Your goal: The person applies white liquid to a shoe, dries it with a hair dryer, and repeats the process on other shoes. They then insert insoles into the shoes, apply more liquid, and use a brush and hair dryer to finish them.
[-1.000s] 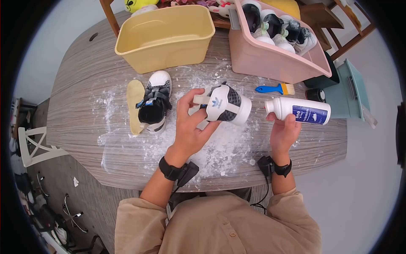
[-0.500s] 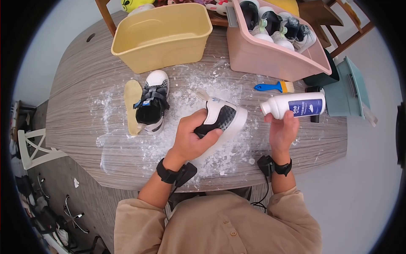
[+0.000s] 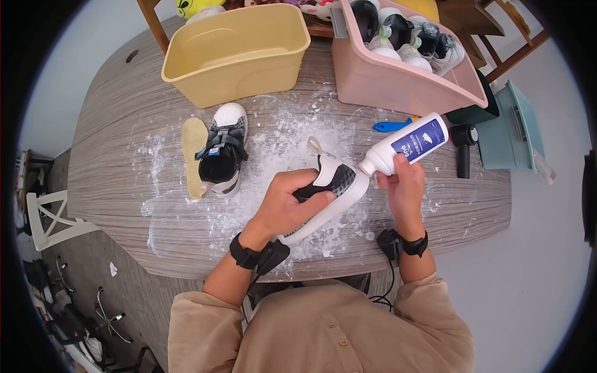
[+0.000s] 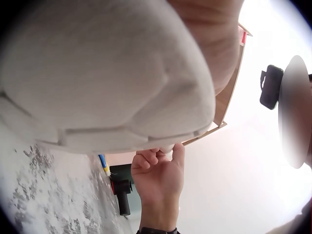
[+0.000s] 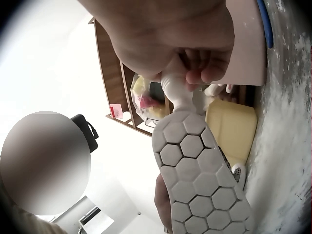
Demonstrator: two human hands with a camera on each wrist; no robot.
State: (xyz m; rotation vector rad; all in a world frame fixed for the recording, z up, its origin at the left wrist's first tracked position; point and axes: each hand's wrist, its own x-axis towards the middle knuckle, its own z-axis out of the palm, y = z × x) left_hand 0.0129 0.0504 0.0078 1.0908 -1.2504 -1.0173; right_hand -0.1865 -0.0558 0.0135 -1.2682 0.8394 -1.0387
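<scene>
My left hand [image 3: 283,202] grips a black and white sneaker [image 3: 341,180] by its upper. The shoe is tilted, its thick white sole turned to the right. In the right wrist view the sole [image 5: 195,175] shows a hexagon tread. My right hand [image 3: 405,186] holds a white bottle [image 3: 379,155] with a blue label, neck pointing down and left. The bottle's tip meets the sole's edge at the heel end. To the left, the matching sneaker [image 3: 221,163] stands upright on the table, with a beige insole [image 3: 193,155] lying beside it.
White powdery residue [image 3: 273,133] covers much of the wooden table. Behind stand a yellow bin [image 3: 249,78] and a pink bin [image 3: 398,93] holding several shoes. A blue-handled brush [image 3: 388,126], partly behind the bottle, a black handheld device [image 3: 463,155] and a teal box [image 3: 507,143] are at the right.
My left hand has shifted its grip from the shoe's heel to its upper and turned the sole outward. The right hand has tipped the bottle and brought its neck to the sole.
</scene>
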